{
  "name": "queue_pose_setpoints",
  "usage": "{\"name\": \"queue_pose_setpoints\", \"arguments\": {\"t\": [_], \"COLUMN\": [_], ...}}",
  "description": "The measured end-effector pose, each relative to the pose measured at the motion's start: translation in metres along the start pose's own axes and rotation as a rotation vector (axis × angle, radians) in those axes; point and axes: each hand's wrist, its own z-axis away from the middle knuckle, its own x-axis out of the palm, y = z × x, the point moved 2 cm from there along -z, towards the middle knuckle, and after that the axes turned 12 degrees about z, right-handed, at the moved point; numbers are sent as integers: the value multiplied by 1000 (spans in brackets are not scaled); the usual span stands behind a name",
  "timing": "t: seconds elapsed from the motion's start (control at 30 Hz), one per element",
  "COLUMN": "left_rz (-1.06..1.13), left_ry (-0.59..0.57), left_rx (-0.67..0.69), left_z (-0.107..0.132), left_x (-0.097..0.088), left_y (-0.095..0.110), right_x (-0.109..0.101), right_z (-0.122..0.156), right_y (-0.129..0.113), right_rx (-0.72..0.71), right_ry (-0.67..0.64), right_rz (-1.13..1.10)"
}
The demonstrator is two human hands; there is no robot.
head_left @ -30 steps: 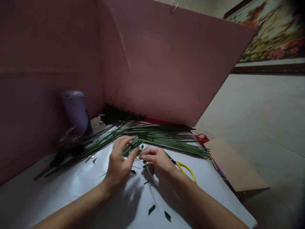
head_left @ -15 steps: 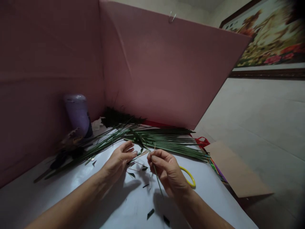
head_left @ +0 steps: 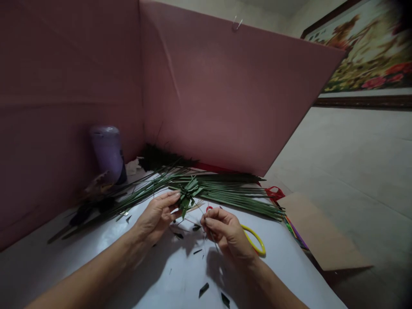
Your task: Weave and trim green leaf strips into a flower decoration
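A flower-like piece folded from green leaf strips (head_left: 189,193) stands just above the table, its pointed ends splayed outward. My left hand (head_left: 157,214) has its fingertips closed on the piece's left edge. From the folded piece a thin stem runs down to my right hand (head_left: 225,227), where thumb and forefinger pinch it; its tail shows below that hand. Behind both hands lies a bundle of long green leaves (head_left: 238,195). Small cut leaf scraps (head_left: 204,289) are scattered on the white tabletop (head_left: 154,279) below and between the hands.
A yellow loop (head_left: 255,240) lies beside my right wrist, partly hidden. At the back left stands a purple container (head_left: 107,154). Pink panels (head_left: 219,94) enclose the back and left. A brown board (head_left: 325,234) sits beyond the right table edge.
The folded leaf piece has turned upright and its splayed face now shows. My left fingers have closed on its edge. My right hand has shifted slightly down along the stem.
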Motion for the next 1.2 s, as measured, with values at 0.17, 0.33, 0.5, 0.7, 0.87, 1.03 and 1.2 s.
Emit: {"name": "queue_pose_setpoints", "arguments": {"t": [0.17,0.33,0.5,0.7,0.87,1.03,1.2], "left_rz": [13,-67,-123,-128,-83,-100,-165], "left_ry": [7,-94,-90,-100,-109,-2,63], "left_rx": [26,42,68,85,41,-37,-44], "left_z": [5,8,8,7,7,6,7], "left_x": [5,9,9,7,7,4,4], "left_y": [-5,-6,-6,-9,-8,-7,-7], "right_x": [4,9,11,13,14,16,17], "right_z": [0,3,6,7,8,10,11], "right_y": [11,16,21,25,26,21,19], "right_rx": [-36,-96,-127,-124,-95,-46,-31], "right_ry": [0,-5,4,3,-23,-61,-71], "right_rz": [137,278,380,443,377,267,272]}}
